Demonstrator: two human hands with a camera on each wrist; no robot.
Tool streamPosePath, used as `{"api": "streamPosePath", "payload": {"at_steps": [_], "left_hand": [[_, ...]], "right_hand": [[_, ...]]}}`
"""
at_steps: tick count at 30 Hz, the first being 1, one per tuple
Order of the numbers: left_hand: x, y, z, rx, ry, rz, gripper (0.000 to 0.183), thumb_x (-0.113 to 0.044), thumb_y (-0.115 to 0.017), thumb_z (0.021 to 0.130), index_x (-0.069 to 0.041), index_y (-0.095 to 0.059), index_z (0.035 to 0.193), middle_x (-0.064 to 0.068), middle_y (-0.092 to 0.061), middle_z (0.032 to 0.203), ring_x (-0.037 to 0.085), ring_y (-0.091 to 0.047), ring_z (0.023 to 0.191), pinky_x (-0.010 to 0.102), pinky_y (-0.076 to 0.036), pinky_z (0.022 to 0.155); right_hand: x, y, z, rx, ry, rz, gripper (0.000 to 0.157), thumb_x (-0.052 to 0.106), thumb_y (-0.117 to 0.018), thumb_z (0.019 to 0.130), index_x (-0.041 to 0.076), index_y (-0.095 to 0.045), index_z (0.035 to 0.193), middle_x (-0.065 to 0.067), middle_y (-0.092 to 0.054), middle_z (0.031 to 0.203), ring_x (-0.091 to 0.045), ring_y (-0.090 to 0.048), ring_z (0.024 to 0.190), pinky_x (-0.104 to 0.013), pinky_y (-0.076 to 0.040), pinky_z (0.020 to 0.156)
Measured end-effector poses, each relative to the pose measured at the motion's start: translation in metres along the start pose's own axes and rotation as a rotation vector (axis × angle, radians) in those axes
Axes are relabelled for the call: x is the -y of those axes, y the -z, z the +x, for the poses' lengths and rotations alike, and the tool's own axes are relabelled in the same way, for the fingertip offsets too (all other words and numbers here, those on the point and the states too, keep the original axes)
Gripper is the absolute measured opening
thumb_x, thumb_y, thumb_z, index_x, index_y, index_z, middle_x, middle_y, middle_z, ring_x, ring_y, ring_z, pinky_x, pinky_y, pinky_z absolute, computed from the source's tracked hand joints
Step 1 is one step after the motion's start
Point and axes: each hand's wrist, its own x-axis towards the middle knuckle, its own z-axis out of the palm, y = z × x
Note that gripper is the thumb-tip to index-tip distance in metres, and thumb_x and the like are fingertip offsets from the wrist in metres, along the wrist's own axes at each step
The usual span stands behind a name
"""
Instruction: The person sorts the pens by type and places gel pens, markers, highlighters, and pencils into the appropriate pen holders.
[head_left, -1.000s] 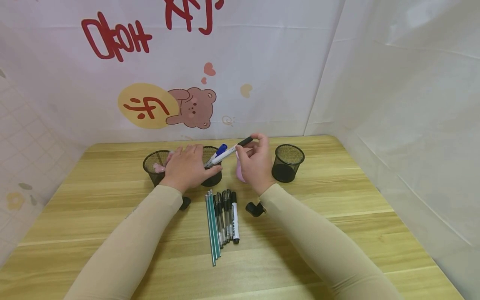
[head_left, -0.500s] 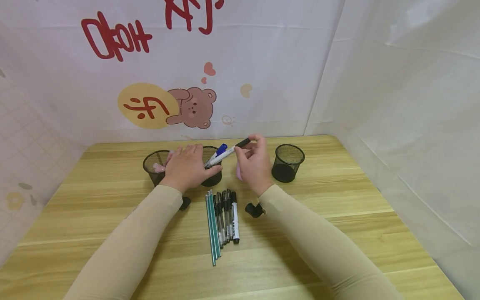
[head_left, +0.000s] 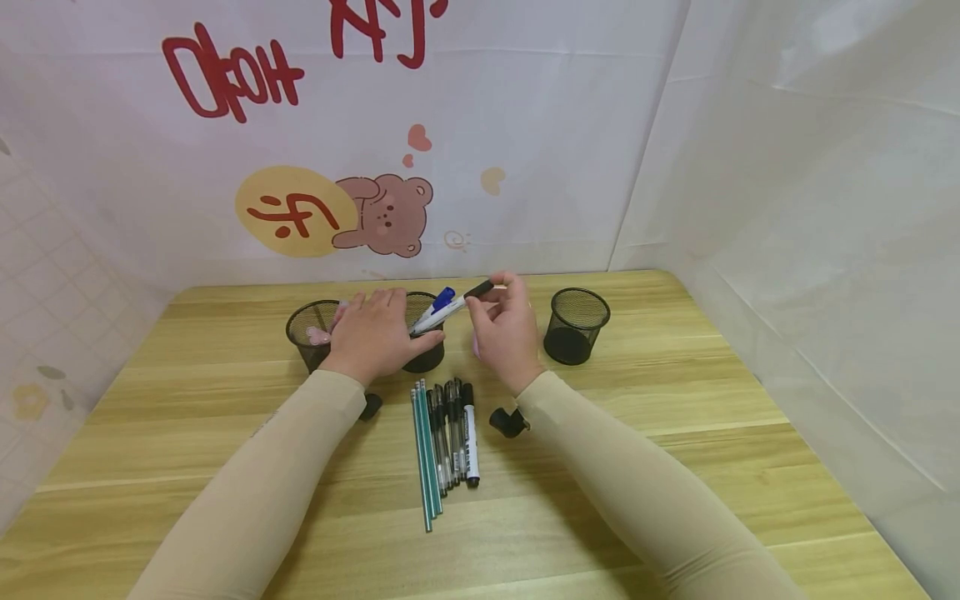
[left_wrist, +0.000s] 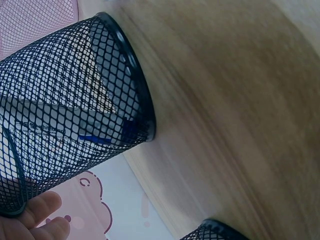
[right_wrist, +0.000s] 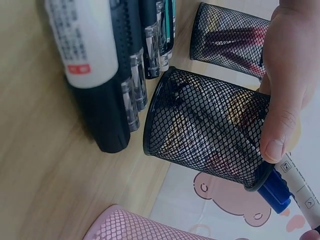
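In the head view my left hand (head_left: 371, 335) holds the middle black mesh pen cup (head_left: 425, 360) by its rim, thumb across the front. My right hand (head_left: 508, 335) pinches a white marker (head_left: 444, 312) near its black cap. The marker slants down to the left, its lower end inside the cup's mouth. Beside it leans a blue-capped marker (head_left: 442, 302) standing in the same cup. In the right wrist view the left thumb (right_wrist: 274, 148) presses the cup's rim, next to both markers. Through the mesh a blue end (left_wrist: 100, 139) shows in the left wrist view.
Another black mesh cup (head_left: 306, 329) with pink items stands left, and one (head_left: 576, 327) stands right. A pink mesh cup (right_wrist: 112, 225) is mostly hidden behind my right hand. Green pencils (head_left: 426, 458), several black pens (head_left: 452, 433) and a black-capped marker (head_left: 470, 437) lie in front.
My right hand has moved slightly left with the white marker, which reaches a little further into the cup. My left hand and the cup stay where they were.
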Motion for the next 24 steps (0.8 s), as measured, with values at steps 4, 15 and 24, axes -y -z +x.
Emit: {"api": "streamPosePath", "payload": {"at_steps": [4, 15, 24], "left_hand": [[0.0, -0.0005, 0.0001, -0.001, 0.002, 0.0, 0.102, -0.083, -0.056, 0.089, -0.002, -0.047, 0.151, 0.019, -0.055, 0.152, 0.037, -0.047, 0.147, 0.058, -0.024, 0.13], [0.0005, -0.0007, 0.0006, -0.004, 0.0, 0.005, 0.104, -0.085, -0.052, 0.089, -0.002, -0.047, 0.151, 0.02, -0.055, 0.153, 0.038, -0.047, 0.148, 0.058, -0.023, 0.13], [-0.0001, -0.0002, 0.0002, 0.002, 0.001, 0.004, 0.106, -0.087, -0.05, 0.088, -0.002, -0.047, 0.151, 0.02, -0.054, 0.154, 0.038, -0.046, 0.149, 0.058, -0.022, 0.131]], "right_hand": [[-0.0018, -0.0011, 0.0003, -0.003, 0.02, -0.017, 0.035, 0.009, -0.069, 0.101, 0.002, -0.05, 0.129, -0.017, -0.073, 0.103, -0.011, -0.06, 0.066, -0.023, -0.048, 0.053], [-0.0042, -0.0026, -0.0008, 0.0, 0.07, -0.118, 0.021, 0.009, -0.068, 0.101, 0.001, -0.063, 0.12, -0.016, -0.076, 0.107, -0.024, -0.068, 0.072, -0.023, -0.053, 0.058], [-0.0066, -0.0035, -0.0027, 0.021, 0.068, -0.16, 0.019, 0.01, -0.069, 0.101, 0.001, -0.067, 0.118, -0.013, -0.077, 0.108, -0.023, -0.067, 0.079, -0.024, -0.053, 0.068]]}}
